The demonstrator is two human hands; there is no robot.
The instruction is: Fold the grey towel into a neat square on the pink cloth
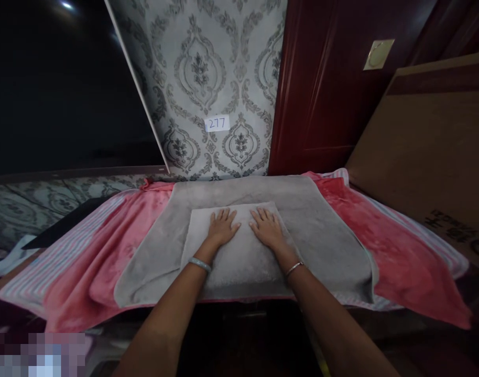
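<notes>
A small folded grey towel (239, 262) lies in the middle of a larger grey towel (322, 225) spread over a pink cloth (353, 220). My left hand (222, 226) rests flat on the folded towel's far half, fingers stretched out and open. My right hand (268, 228) lies flat beside it, a little apart, fingers also spread. Both palms press down on the folded towel and hold nothing. Each wrist wears a bangle.
A striped cloth (54, 256) shows under the pink one at both sides. Patterned wallpaper with a paper label reading 277 (217, 123) stands behind. A dark red door (326, 94) is at right, a brown cardboard box (432, 152) beside it.
</notes>
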